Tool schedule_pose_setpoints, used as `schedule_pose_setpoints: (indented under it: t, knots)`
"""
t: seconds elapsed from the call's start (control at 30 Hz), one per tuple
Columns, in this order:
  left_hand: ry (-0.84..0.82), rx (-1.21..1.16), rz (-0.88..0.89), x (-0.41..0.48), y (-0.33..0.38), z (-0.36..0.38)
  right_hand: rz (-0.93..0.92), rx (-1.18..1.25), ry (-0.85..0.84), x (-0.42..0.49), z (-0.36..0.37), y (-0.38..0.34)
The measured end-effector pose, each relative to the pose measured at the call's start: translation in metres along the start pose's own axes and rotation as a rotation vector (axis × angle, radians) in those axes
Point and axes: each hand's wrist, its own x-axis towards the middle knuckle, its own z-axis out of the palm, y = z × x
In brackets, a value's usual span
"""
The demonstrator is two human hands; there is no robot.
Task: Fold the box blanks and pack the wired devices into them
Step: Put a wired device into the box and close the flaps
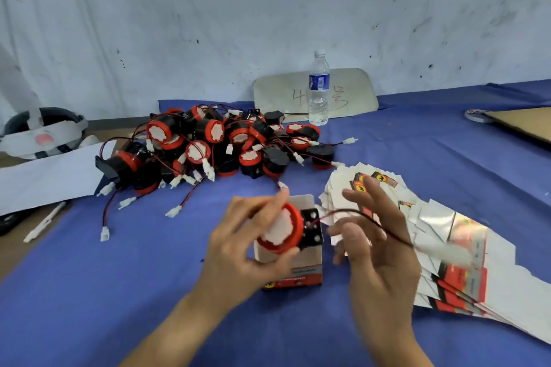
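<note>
Over open box [293, 262]: our left hand [238, 250] grips device [281, 229] by rigid red rim; right hand [375, 235], fingers loose, carries limp wire [366, 217]. We judge device light, box flimsy.

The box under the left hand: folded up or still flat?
Folded up: the box stands open-topped, a device at its mouth.

A small packing workshop: a heap of wired devices [214, 146] and box blanks [447, 247] on a cloth-covered table [119, 292], scuffed wall [268, 9] behind.
</note>
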Motion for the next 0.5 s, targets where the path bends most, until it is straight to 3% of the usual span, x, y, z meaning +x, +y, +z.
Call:
schedule_pose_setpoints:
  t: [0.1, 0.2, 0.3, 0.43, 0.5]
  knots:
    - [-0.061, 0.069, 0.097, -0.009, -0.006, 0.006, 0.058, 0.043, 0.136, -0.002, -0.002, 0.002]
    - [-0.129, 0.004, -0.024, -0.018, -0.013, 0.011, 0.033, 0.030, 0.228, -0.007, -0.003, 0.002]
    - [-0.154, -0.076, -0.105, -0.018, -0.018, 0.010, -0.078, -0.033, 0.186, -0.013, -0.003, 0.003]
    - [-0.214, -0.073, -0.137, -0.016, -0.019, 0.010, -0.256, -0.335, 0.042, -0.014, -0.001, 0.010]
    - [-0.253, -0.063, -0.169, -0.018, -0.018, 0.012, -0.258, -0.380, -0.012, -0.016, 0.001, 0.013]
